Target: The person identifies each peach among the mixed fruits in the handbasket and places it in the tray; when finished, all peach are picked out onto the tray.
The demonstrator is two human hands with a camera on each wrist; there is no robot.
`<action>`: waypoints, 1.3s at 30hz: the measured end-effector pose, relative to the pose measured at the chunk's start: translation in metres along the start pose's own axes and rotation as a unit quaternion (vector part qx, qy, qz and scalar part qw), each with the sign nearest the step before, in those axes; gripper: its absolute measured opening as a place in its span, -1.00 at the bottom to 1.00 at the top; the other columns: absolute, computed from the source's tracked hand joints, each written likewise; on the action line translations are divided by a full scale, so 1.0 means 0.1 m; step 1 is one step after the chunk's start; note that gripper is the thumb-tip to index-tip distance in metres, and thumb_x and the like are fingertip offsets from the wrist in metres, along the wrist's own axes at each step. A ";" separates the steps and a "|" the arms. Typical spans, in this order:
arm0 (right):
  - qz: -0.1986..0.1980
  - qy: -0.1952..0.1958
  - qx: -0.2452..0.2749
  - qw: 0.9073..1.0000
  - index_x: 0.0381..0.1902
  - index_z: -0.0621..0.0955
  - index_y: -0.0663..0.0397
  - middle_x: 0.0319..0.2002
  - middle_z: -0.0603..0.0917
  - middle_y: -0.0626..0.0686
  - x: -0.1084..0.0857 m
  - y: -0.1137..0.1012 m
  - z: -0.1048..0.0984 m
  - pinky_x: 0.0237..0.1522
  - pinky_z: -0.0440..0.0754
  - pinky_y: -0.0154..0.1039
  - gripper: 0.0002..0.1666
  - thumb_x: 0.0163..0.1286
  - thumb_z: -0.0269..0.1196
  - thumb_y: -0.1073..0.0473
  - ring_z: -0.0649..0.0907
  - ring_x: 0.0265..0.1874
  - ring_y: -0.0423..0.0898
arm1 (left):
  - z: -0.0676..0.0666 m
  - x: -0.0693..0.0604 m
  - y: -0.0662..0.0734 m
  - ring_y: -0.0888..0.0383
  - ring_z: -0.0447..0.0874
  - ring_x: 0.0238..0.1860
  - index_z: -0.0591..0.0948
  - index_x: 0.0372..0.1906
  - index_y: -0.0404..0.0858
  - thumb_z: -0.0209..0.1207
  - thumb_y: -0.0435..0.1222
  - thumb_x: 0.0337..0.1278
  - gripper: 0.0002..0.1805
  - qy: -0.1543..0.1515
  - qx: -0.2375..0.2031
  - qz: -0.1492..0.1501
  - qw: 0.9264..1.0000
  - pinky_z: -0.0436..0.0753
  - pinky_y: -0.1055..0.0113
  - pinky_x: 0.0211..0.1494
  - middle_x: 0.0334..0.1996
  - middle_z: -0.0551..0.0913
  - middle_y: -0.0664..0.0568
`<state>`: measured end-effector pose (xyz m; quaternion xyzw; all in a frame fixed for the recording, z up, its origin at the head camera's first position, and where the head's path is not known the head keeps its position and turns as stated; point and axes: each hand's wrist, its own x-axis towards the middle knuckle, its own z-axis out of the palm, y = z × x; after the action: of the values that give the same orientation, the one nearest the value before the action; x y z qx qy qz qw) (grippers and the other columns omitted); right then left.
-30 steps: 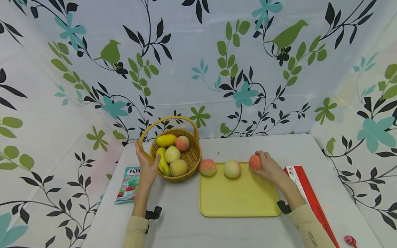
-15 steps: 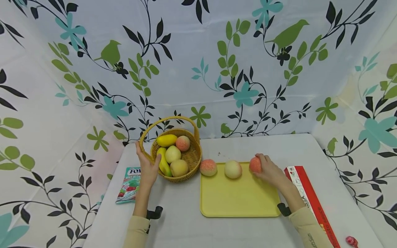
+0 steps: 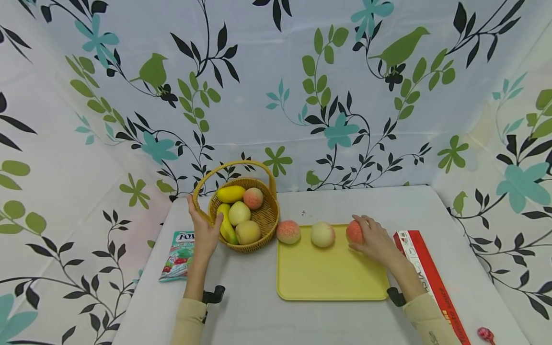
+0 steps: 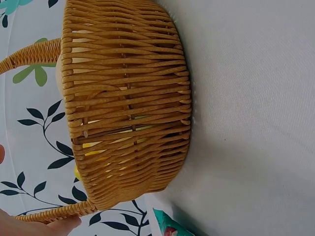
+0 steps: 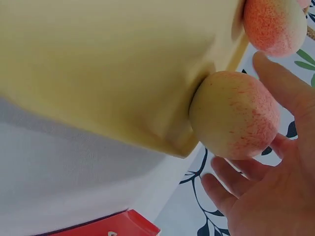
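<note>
At the wicker basket (image 3: 270, 218), my left hand (image 3: 206, 232) holds the left foot of the arched handle, thumb on the near side. The basket stands on the table with a banana (image 3: 226, 223), a yellow oblong fruit (image 3: 230, 193) and several round fruits inside. My right hand (image 3: 376, 239) is at a pink peach (image 3: 354, 232) on the back right of a yellow tray (image 3: 332, 282). In the right wrist view, the fingers (image 5: 231, 179) are spread behind this peach (image 5: 234, 115) and the thumb stands apart from it. A pale peach (image 3: 323, 235) and another pink peach (image 3: 288, 232) line the tray's back edge.
Left of the basket lies a FOX'S candy bag (image 3: 178, 256), partly behind my left forearm. A long red and white box (image 3: 431, 273) lies right of the tray, near a red wrapped lollipop (image 3: 486, 334). Patterned cloth (image 3: 241, 115) hangs behind the table.
The fingers of my right hand have loosened and shifted slightly right at the pink peach, which stays on the tray. My left hand and the basket have not visibly moved.
</note>
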<state>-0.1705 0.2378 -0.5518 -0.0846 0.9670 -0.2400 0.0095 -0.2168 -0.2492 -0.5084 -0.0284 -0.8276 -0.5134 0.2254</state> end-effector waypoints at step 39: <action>-0.237 -0.083 0.052 0.966 0.68 0.01 -0.18 0.69 -0.13 0.14 1.27 -2.09 0.32 0.45 0.46 0.24 0.09 0.41 0.24 -0.35 0.06 0.65 0.21 | -0.02 0.00 0.04 -0.05 -0.39 0.71 -0.40 0.66 0.06 0.17 -0.20 0.46 0.08 -0.010 0.017 -0.027 0.999 -0.18 -0.12 0.74 0.70 -0.41 0.02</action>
<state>-0.2609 0.0197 -0.4795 -0.3308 0.9012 -0.2775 0.0367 -0.2152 -0.2496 -0.5045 -0.0070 -0.8390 -0.5044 0.2039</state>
